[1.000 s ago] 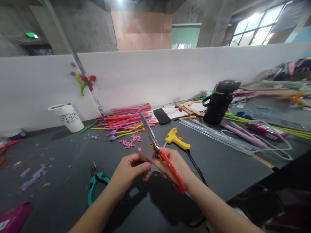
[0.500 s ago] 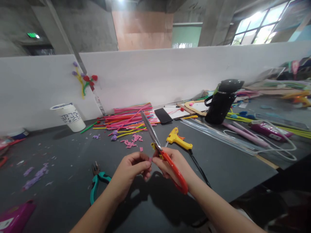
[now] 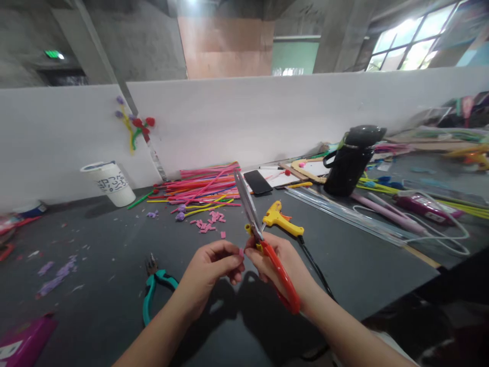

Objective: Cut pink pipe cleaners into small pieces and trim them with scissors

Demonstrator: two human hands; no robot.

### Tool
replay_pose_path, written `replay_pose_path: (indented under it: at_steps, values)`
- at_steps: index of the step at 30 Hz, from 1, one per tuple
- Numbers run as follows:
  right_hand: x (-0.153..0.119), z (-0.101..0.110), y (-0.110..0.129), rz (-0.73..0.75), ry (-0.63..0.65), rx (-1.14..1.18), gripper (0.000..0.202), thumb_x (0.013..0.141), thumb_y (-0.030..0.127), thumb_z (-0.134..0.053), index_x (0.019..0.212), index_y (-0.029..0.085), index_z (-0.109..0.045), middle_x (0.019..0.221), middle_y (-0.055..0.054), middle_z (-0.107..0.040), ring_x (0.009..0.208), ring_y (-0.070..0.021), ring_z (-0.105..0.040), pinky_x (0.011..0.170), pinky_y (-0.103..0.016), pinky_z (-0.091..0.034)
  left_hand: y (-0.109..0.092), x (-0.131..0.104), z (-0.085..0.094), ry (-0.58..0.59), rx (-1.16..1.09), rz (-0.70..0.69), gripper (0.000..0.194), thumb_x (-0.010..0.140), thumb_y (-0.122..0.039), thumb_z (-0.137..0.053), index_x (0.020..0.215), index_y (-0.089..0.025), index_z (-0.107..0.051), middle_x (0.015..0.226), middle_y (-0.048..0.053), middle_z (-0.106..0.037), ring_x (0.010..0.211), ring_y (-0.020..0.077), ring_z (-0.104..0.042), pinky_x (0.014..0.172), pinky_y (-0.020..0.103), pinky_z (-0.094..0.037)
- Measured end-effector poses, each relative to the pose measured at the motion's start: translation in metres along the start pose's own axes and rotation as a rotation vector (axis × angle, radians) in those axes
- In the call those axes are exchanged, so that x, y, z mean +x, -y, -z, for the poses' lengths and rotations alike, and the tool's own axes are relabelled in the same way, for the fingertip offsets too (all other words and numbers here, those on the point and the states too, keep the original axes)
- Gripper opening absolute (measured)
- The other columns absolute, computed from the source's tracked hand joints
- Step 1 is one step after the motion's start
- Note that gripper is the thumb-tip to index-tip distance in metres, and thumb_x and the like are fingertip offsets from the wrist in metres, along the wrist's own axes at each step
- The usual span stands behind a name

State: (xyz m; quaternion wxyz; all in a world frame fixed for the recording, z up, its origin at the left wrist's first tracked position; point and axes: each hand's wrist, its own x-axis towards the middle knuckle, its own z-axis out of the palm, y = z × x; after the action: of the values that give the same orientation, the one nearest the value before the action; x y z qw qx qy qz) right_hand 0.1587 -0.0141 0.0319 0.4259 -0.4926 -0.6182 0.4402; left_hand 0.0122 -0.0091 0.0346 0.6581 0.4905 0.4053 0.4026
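Observation:
My right hand (image 3: 280,260) is closed around a pair of scissors (image 3: 275,272) with red handles, blades pointing up and away. A yellow bit shows by the scissors' pivot; I cannot make out what it is. Between thumb and finger, my left hand (image 3: 217,267) pinches a small pink piece (image 3: 241,252), close to the right fingertips. Beyond the hands lies a scatter of similar pink pieces (image 3: 208,224) on the dark table (image 3: 114,316). A yellow glue gun (image 3: 282,219) rests just past my right hand. Pliers (image 3: 153,285) with teal handles lie left of my left forearm.
Colourful pipe cleaners (image 3: 202,186) are bunched at the back beside a black phone (image 3: 257,182). A white cup (image 3: 109,183) stands back left, a black jug (image 3: 349,163) back right. Clear sticks (image 3: 344,214) lie on the right. Purple scraps (image 3: 57,280) lie left.
Both hands have shifted slightly to the right, the scissors and pink piece moving with them. The grips look the same.

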Motion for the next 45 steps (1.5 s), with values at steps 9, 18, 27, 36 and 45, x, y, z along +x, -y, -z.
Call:
replay_pose_path:
  at_steps: [9, 18, 27, 36, 45]
  values:
    - [0.002, 0.000, 0.002, -0.057, 0.080, 0.118, 0.004, 0.064, 0.014, -0.044, 0.062, 0.018, -0.045, 0.043, 0.008, -0.042, 0.035, -0.0047, -0.035, 0.034, -0.015, -0.028, 0.001, 0.000, -0.001, 0.005, -0.003, 0.057, 0.010, 0.065, -0.022, -0.059, 0.066, -0.012, -0.058, 0.057, 0.002, -0.058, 0.047, 0.0106, -0.052, 0.047, 0.022, -0.039]
    - [0.003, 0.003, -0.001, 0.030, 0.098, -0.003, 0.003, 0.064, 0.016, -0.044, 0.064, 0.017, -0.046, 0.049, 0.008, -0.041, 0.040, -0.0054, -0.037, 0.040, -0.017, -0.029, 0.007, 0.004, -0.001, -0.039, 0.077, 0.023, 0.012, 0.060, -0.022, -0.064, 0.066, -0.013, -0.059, 0.054, 0.000, -0.058, 0.045, 0.0107, -0.052, 0.047, 0.023, -0.041]
    - [0.005, -0.003, -0.008, 0.178, -0.027, -0.325, 0.006, 0.063, 0.018, -0.049, 0.060, 0.018, -0.043, 0.051, 0.007, -0.039, 0.048, -0.0077, -0.034, 0.044, -0.018, -0.027, 0.011, 0.006, 0.000, -0.014, 0.088, -0.081, 0.011, 0.060, -0.023, -0.064, 0.059, -0.014, -0.059, 0.048, -0.001, -0.057, 0.044, 0.0100, -0.049, 0.048, 0.023, -0.040]
    - [-0.001, 0.006, -0.001, 0.229, -0.107, -0.672, 0.026, 0.068, 0.044, -0.053, 0.074, 0.020, -0.045, 0.055, 0.004, -0.047, 0.049, -0.0108, -0.040, 0.046, -0.020, -0.026, -0.005, 0.002, 0.009, -0.280, -0.083, -0.270, 0.007, 0.066, -0.020, -0.061, 0.069, -0.015, -0.058, 0.058, -0.001, -0.059, 0.051, 0.0088, -0.052, 0.051, 0.021, -0.041]
    - [-0.011, 0.000, -0.011, 0.247, -0.090, -0.923, 0.036, 0.070, 0.054, -0.047, 0.079, 0.018, -0.048, 0.067, -0.003, -0.057, 0.056, -0.0162, -0.053, 0.050, -0.023, -0.028, -0.010, -0.003, 0.010, -0.335, -0.266, -0.428, 0.006, 0.066, -0.013, -0.060, 0.070, -0.018, -0.060, 0.062, -0.003, -0.058, 0.051, 0.0073, -0.053, 0.050, 0.019, -0.042]
